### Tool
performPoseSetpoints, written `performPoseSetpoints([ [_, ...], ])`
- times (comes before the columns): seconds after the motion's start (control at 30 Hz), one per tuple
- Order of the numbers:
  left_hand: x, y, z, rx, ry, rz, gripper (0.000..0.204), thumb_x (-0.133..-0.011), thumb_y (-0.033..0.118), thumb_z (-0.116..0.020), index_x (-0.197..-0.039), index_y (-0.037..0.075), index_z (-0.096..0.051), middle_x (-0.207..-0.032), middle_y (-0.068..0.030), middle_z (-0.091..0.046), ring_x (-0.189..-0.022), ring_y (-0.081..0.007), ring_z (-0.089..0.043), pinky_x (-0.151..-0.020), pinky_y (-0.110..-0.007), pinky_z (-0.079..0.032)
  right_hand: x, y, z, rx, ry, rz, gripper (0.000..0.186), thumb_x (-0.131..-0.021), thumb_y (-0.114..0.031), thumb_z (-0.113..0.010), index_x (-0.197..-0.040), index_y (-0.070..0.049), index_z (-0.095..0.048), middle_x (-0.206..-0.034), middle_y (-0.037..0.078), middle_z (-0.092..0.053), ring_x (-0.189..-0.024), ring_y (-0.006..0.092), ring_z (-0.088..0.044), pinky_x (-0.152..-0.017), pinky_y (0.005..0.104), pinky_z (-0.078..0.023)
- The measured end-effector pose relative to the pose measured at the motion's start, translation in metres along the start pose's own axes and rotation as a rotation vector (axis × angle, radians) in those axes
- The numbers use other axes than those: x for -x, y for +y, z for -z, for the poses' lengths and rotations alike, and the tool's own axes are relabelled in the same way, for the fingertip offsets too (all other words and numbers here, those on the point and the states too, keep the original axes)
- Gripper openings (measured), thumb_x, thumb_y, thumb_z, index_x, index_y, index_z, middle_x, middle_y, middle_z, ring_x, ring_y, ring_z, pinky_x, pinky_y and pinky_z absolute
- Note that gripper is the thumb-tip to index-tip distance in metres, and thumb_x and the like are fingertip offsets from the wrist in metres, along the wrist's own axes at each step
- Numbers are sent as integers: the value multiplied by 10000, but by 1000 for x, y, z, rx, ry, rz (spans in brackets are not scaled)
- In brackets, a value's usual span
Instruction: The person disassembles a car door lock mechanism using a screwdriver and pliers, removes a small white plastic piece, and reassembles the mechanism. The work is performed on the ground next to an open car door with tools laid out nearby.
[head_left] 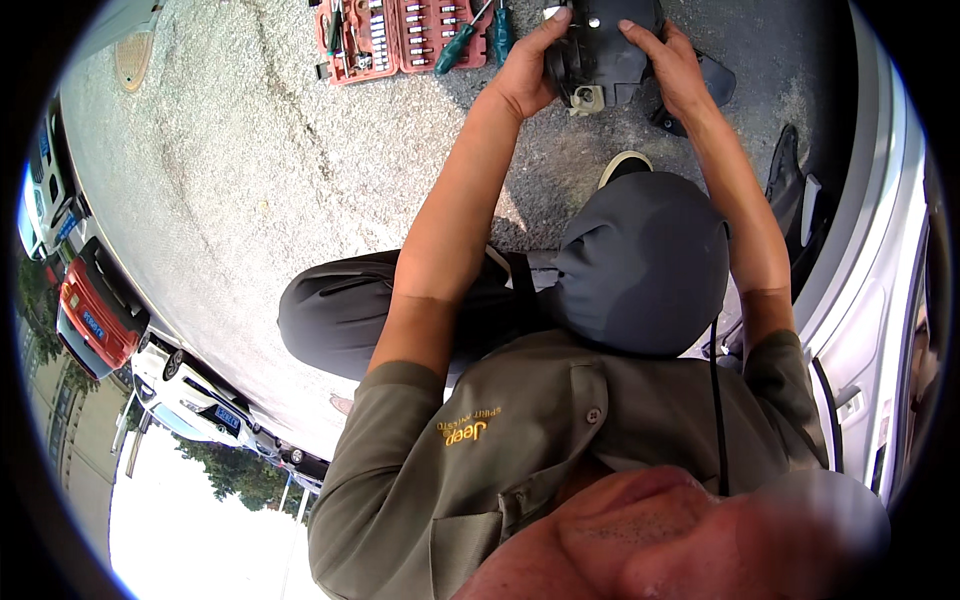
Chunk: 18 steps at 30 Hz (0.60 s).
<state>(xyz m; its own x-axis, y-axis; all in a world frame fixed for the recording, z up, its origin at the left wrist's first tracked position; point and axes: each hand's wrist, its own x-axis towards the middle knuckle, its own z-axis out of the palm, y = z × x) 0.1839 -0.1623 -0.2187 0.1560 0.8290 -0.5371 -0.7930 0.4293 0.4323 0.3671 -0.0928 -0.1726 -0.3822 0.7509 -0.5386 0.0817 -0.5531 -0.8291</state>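
Between my two hands is a black plastic car part [610, 50], a moulded housing with ribbed, rounded shapes on its left side. My left hand [532, 68] grips its left end, thumb on top. On the opposite side my right hand [677, 68] is closed round the edge, its thumb pressed on the upper face. A pale, square fitting with a round opening [586, 99] sticks out of the near side. The far end of the part is cut off by the picture's top edge. Beneath and beside my right hand lies another dark flat piece [715, 80], partly hidden.
An open red tool case [398, 45] with sockets lies on the rough pavement [300, 170], left of my hands. Two green-handled screwdrivers [457, 48] rest at its right end. A light-coloured car body [860, 300] borders my right side. Parked cars, one red [100, 310], stand far left.
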Motion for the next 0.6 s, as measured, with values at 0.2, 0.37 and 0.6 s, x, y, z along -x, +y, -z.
performPoseSetpoints([
  [0.2,32,26,44,153,107,-226,489,-991,375,-595,-1361,57,-610,-1294,-129,-692,-1163,-308,-674,-1023,-481,-547,-43,25,-8,80,-283,-46,623,-1016,-531,-602,-1377,-23,-586,-1153,107,-700,-989,219,-700,-835,350,-589],
  [0.37,43,49,77,125,246,-297,497,-1004,406,-562,-1367,72,-619,-1278,-122,-697,-1177,-322,-663,-1052,-497,-521,-84,-3,-26,795,232,258,335,-991,-146,-565,-1278,22,-602,-1149,197,-707,-1062,331,-681,-929,434,-553],
  [0.6,45,43,56,302,114,-239,448,-966,344,-611,-1312,63,-659,-1206,-140,-731,-1084,-305,-703,-1012,-451,-545,-241,56,-12,1506,414,638,319,-981,-103,-472,-1250,-18,-621,-1126,251,-708,-1050,422,-690,-906,508,-561],
])
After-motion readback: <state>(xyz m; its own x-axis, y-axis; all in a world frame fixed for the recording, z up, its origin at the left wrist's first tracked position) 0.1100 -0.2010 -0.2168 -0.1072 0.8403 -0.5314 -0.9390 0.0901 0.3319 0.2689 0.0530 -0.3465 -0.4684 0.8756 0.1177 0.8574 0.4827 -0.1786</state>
